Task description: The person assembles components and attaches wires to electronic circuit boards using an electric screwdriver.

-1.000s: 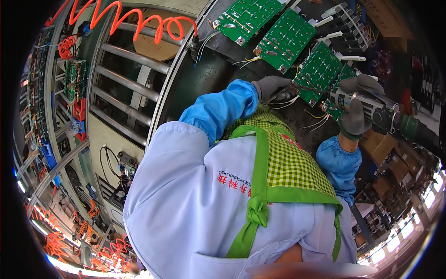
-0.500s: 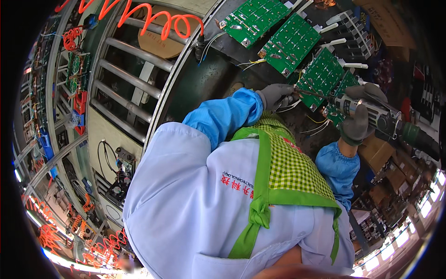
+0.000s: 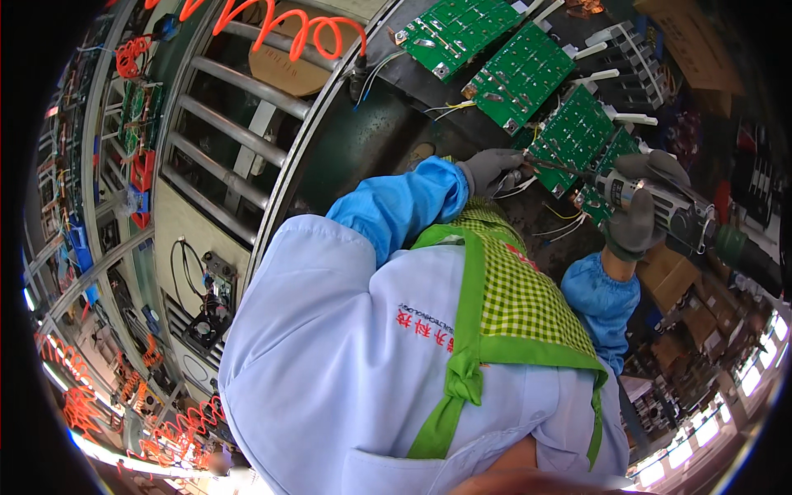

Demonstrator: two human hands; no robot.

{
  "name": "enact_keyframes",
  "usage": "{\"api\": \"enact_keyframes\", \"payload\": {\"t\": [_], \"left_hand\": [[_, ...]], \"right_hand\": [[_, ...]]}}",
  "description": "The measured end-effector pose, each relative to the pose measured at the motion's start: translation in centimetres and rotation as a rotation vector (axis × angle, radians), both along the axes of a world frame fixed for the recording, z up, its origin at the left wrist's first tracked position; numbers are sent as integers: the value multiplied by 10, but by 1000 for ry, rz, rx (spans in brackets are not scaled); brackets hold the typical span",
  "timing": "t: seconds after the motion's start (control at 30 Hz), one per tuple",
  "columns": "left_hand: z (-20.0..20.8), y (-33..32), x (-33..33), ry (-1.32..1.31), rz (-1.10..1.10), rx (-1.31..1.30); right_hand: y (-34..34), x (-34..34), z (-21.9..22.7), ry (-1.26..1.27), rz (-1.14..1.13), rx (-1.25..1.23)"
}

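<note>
The gloved right hand (image 3: 635, 216) is clamped around a powered screwdriver (image 3: 660, 202) whose bit meets a green circuit board (image 3: 573, 132), while the gloved left hand (image 3: 488, 169) pinches wires at that board's edge. The bit could skid off and gouge the board or catch the wires if the tool tilts. Both blue-sleeved forearms reach forward, the right wrist cocked inward.

An orange coiled hose (image 3: 272, 25) loops above a metal roller rack (image 3: 223, 124), with cardboard boxes (image 3: 689, 285) stacked far right.
</note>
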State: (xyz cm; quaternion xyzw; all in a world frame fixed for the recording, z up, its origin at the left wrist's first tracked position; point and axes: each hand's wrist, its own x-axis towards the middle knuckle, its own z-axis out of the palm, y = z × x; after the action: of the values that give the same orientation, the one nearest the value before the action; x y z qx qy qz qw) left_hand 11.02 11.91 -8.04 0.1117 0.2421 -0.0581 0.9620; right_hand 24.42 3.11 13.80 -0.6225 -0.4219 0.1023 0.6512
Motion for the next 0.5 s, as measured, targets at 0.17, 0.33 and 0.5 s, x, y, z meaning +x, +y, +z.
{"api": "enact_keyframes", "payload": {"t": [0.17,0.33,0.5], "left_hand": [[-13,-4,2,8,2,48],[-10,-11,1,5,85,57],[-9,-10,0,20,68,33]], "right_hand": [[4,-6,4,-12,-64,-20],[3,-7,4,-20,-72,0],[2,-8,4,-19,-90,-7]]}}
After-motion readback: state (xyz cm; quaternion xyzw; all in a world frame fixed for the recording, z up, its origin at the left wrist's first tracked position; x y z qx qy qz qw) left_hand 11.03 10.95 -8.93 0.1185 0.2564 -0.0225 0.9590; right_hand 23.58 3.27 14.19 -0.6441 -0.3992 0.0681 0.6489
